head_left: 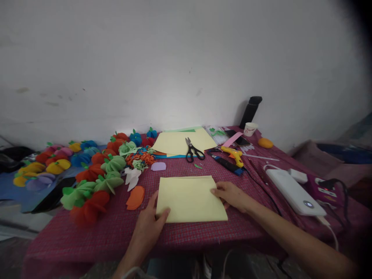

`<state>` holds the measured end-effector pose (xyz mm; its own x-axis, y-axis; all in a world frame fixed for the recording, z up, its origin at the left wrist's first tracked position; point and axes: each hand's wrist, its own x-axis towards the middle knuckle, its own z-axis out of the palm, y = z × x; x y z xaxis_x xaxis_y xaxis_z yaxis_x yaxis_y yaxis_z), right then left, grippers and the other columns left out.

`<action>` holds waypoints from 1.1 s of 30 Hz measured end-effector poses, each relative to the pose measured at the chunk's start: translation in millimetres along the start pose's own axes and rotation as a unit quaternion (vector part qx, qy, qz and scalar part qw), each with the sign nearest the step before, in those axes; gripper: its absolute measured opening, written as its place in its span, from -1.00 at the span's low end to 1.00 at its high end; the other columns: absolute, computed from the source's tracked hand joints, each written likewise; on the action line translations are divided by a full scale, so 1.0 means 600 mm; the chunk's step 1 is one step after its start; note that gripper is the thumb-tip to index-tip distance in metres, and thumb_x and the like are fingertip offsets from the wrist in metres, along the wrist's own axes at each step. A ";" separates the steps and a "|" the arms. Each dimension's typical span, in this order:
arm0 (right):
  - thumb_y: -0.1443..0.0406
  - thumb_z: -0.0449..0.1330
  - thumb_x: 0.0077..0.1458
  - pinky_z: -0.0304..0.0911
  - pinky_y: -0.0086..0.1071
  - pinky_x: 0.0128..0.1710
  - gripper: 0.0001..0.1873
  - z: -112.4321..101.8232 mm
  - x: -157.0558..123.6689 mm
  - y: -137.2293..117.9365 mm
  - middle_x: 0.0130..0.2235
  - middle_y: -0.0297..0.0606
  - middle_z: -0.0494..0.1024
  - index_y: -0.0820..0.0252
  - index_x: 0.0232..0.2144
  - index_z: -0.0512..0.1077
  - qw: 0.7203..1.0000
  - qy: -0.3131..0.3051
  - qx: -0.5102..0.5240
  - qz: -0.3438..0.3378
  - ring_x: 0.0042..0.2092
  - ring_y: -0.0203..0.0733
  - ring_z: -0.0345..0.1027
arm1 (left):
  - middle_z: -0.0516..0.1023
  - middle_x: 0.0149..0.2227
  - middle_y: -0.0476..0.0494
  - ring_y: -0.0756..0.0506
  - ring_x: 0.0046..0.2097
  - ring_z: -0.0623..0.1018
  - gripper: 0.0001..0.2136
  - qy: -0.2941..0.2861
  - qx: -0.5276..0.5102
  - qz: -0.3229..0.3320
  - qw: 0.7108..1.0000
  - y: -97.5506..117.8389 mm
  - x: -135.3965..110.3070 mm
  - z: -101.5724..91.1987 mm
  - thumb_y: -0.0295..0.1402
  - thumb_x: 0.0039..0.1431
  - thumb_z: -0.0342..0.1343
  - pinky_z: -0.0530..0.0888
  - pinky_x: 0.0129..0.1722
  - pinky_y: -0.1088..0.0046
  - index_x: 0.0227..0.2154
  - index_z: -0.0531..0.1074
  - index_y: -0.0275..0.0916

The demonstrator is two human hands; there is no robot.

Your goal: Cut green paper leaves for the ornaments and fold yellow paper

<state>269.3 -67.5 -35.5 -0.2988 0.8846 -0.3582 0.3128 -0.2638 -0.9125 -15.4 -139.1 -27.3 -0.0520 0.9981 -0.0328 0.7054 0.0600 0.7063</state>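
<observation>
A folded sheet of pale yellow paper lies across the front middle of the table. My left hand grips its lower left edge, thumb on top and the other fingers along or under the side. On the right edge, my right hand pinches the paper between thumb and fingers, with some fingertips hidden beneath. Beyond the paper, black-handled scissors rest on a stack of pale yellow sheets. Close to my left hand are orange paper cut-outs, a white cut-out and a lilac one.
Paper pumpkins in several colours crowd the left, beside paper scraps. To the right are a yellow glue gun with a cord, a white power bank, a purple power strip, a paper cup and a black bottle.
</observation>
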 end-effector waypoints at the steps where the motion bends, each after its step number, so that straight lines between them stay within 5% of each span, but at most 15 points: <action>1: 0.16 0.12 -0.03 0.20 -0.57 -0.68 -0.75 0.001 0.003 -0.003 -0.53 -0.36 0.41 0.27 -0.44 0.33 1.000 0.014 -0.024 0.007 -0.56 -0.40 0.28 | 0.53 -0.47 -0.07 -0.11 -0.39 0.52 -0.41 0.013 0.046 -0.006 0.999 0.001 0.002 0.000 -0.19 0.13 -0.09 0.33 -0.42 0.45 0.17 -0.06 -0.32; 3: 0.19 0.11 -0.03 0.20 -0.57 -0.71 -0.78 0.003 0.009 -0.008 -0.57 -0.38 0.37 0.26 -0.49 0.31 0.997 0.033 -0.068 0.013 -0.60 -0.40 0.24 | 0.48 -0.56 -0.05 -0.13 -0.43 0.51 -0.41 0.021 0.146 -0.001 0.989 0.005 0.005 -0.003 -0.17 0.14 -0.12 0.30 -0.45 0.44 0.18 -0.08 -0.34; 8: 0.21 0.09 -0.02 0.15 -0.57 -0.76 -0.79 0.005 0.021 -0.017 -0.63 -0.39 0.31 0.24 -0.57 0.26 0.984 0.056 -0.167 -0.002 -0.65 -0.39 0.22 | 0.52 -0.41 -0.19 -0.18 -0.29 0.49 -0.61 0.041 0.370 0.097 0.923 0.022 0.011 -0.017 -0.20 0.16 -0.15 0.28 -0.23 0.29 -0.01 0.30 -0.25; 18: 0.23 0.04 0.01 0.14 -0.56 -0.80 -0.79 -0.002 0.033 -0.011 -0.59 -0.33 0.34 0.26 -0.54 0.27 0.977 0.060 -0.206 -0.004 -0.64 -0.35 0.27 | 0.25 0.10 -0.33 -0.32 0.15 0.14 -0.75 0.095 0.443 0.270 0.850 0.118 0.077 -0.002 -0.33 0.07 0.02 0.00 0.10 0.03 -0.21 0.43 -0.32; 24: 0.23 0.02 0.02 0.15 -0.53 -0.79 -0.81 -0.004 0.042 0.000 -0.56 -0.31 0.38 0.26 -0.50 0.27 0.979 0.055 -0.196 -0.012 -0.64 -0.34 0.27 | 0.28 0.10 -0.19 -0.25 0.17 0.15 -0.66 0.002 0.376 0.361 0.853 0.114 0.104 0.056 -0.21 0.16 -0.09 -0.06 0.13 0.01 -0.03 0.31 -0.18; 29: 0.24 -0.02 0.06 0.14 -0.53 -0.77 -0.81 -0.013 0.036 -0.004 -0.52 -0.28 0.45 0.27 -0.41 0.30 0.973 0.045 -0.225 0.010 -0.66 -0.34 0.29 | 0.34 0.05 -0.15 -0.19 0.14 0.21 -0.63 -0.047 0.331 0.372 0.866 0.087 0.113 0.091 -0.15 0.19 -0.17 -0.05 0.13 0.02 0.02 0.25 -0.12; 33: 0.19 -0.06 0.11 0.19 -0.50 -0.58 -0.66 -0.044 0.032 -0.046 -0.62 -0.25 0.45 0.26 -0.52 0.39 0.929 0.045 -0.367 -0.012 -0.58 -0.28 0.36 | 0.31 0.07 -0.15 -0.20 0.14 0.21 -0.60 -0.043 0.323 0.369 0.870 0.079 0.113 0.099 -0.13 0.18 -0.18 -0.04 0.14 0.04 0.03 0.22 -0.12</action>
<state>278.8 -33.1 -12.0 -0.2479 0.9240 -0.2911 0.8475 0.0613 -0.5272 56.7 -67.5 -38.0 0.6167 0.7642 0.1888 0.7766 -0.6298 0.0127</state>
